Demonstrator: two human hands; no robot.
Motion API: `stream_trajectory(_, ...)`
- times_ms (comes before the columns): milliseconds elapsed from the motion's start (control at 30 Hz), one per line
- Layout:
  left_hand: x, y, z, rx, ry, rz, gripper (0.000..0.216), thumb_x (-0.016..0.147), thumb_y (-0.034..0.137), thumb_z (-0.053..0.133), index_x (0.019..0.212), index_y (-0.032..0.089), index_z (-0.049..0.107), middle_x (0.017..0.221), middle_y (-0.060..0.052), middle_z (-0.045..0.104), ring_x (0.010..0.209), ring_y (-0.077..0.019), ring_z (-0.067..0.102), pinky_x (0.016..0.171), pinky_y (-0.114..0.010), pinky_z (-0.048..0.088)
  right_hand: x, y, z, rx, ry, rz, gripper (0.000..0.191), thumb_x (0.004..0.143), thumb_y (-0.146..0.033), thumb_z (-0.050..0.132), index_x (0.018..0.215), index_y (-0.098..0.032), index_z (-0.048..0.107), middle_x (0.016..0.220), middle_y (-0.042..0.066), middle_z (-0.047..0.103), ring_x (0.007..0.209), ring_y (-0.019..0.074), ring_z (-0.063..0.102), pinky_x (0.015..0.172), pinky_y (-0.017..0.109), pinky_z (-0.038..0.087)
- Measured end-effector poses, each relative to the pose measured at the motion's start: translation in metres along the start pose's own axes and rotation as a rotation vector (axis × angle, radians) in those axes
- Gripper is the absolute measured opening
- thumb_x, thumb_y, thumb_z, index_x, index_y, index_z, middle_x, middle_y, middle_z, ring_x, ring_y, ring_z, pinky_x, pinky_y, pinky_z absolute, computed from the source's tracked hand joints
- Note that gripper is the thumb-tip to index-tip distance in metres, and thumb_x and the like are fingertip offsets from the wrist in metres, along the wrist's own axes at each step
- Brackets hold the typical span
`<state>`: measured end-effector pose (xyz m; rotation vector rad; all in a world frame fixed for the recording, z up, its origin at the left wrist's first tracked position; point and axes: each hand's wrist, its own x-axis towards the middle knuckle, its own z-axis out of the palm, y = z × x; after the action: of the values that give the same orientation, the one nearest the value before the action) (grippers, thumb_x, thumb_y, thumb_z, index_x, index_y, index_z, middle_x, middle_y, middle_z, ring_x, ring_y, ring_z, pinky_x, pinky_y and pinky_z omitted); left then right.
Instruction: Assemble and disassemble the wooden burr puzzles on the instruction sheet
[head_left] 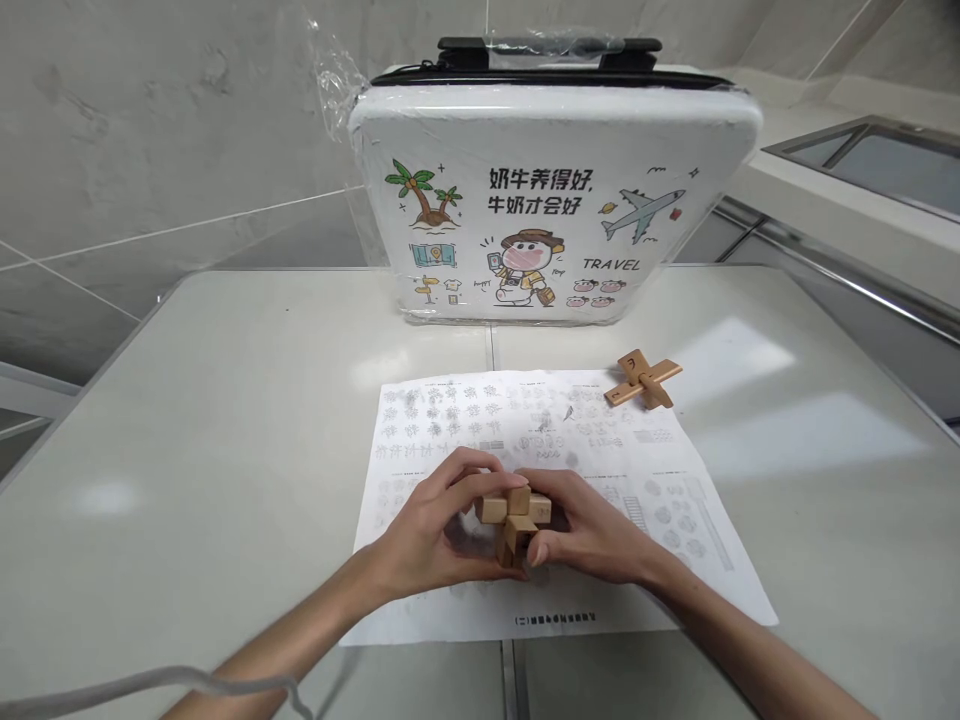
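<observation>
A small wooden interlocking puzzle (517, 515) made of crossed blocks is held between both hands, just above a printed sheet. My left hand (435, 525) curves round it from the left, with fingers on its top and the thumb near its lower end. From the right, my right hand (592, 525) grips the same puzzle, its thumb against the front block. Parts of the blocks are hidden behind the fingers. Beneath lies the white sheet (450, 620), covered with small assembly diagrams. A second wooden piece (643, 380), cross-shaped with flat bars and dark marks, rests at the sheet's far right corner.
A white suitcase (465, 130) with cartoon prints and plastic wrap stands at the back of the pale table (187, 450). Behind it rises a grey tiled wall (187, 120). A grey cable (150, 682) crosses the lower left. A seam divides the tabletop.
</observation>
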<state>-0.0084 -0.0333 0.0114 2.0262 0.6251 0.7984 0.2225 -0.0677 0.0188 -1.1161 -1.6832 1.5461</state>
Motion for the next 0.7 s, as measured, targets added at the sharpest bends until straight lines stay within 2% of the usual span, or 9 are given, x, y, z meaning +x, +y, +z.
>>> stream_trajectory(67,0.0015,0.001,-0.0021,-0.027,0.001,-0.018,0.077,0.076,0.037,0.097,0.143,0.038,0.058,0.12,-0.005,0.066,0.101,-0.0215,0.07,0.084,-0.034,0.06,-0.0018,-0.0002,-0.0003,-0.026,0.032,-0.04,0.068,0.093,-0.087,0.051,0.104,-0.021,0.066,0.084,0.002,0.066,0.072,0.0191,0.057,0.063,0.029,0.042)
stream_trajectory(167,0.0029,0.0011,-0.0055,-0.056,0.03,-0.094,0.075,0.075,0.04,0.097,0.14,0.037,0.06,0.117,-0.004,0.069,0.1,-0.0225,0.069,0.087,-0.036,0.059,-0.0046,0.0026,-0.0024,-0.17,0.111,-0.092,0.053,0.107,-0.07,0.041,0.12,-0.022,0.061,0.09,0.004,0.07,0.077,0.0204,0.062,0.068,0.031,0.045)
stream_trajectory(267,0.003,-0.0001,-0.0071,-0.09,0.046,-0.161,0.076,0.073,0.042,0.098,0.139,0.037,0.062,0.12,-0.005,0.069,0.103,-0.0237,0.068,0.092,-0.039,0.058,-0.0056,0.0073,-0.0038,-0.384,0.167,-0.176,0.038,0.111,-0.055,0.044,0.113,-0.021,0.06,0.086,0.003,0.067,0.07,0.0184,0.058,0.065,0.031,0.04)
stream_trajectory(333,0.0029,-0.0005,-0.0071,-0.114,0.032,-0.182,0.076,0.072,0.042,0.099,0.139,0.037,0.062,0.122,-0.005,0.068,0.104,-0.0236,0.067,0.093,-0.039,0.058,-0.005,0.0085,-0.0034,-0.425,0.154,-0.192,0.035,0.112,-0.051,0.042,0.102,-0.021,0.059,0.08,0.002,0.063,0.066,0.0172,0.053,0.063,0.03,0.037)
stream_trajectory(500,0.0041,0.0033,-0.008,-0.124,-0.005,-0.183,0.07,0.075,0.038,0.097,0.135,0.037,0.062,0.125,-0.004,0.068,0.105,-0.0224,0.066,0.094,-0.037,0.056,-0.0024,0.0025,-0.0004,-0.152,0.035,-0.078,0.05,0.114,-0.053,0.034,0.078,-0.022,0.049,0.067,-0.001,0.056,0.059,0.0143,0.05,0.06,0.028,0.037)
stream_trajectory(700,0.0046,0.0039,-0.0098,-0.159,-0.04,-0.194,0.067,0.08,0.033,0.093,0.139,0.038,0.061,0.131,-0.004,0.066,0.109,-0.023,0.065,0.099,-0.039,0.054,-0.0005,-0.0013,0.0002,0.107,-0.059,0.034,0.057,0.111,-0.064,0.039,0.078,-0.02,0.053,0.061,-0.002,0.055,0.054,0.0126,0.05,0.058,0.027,0.04)
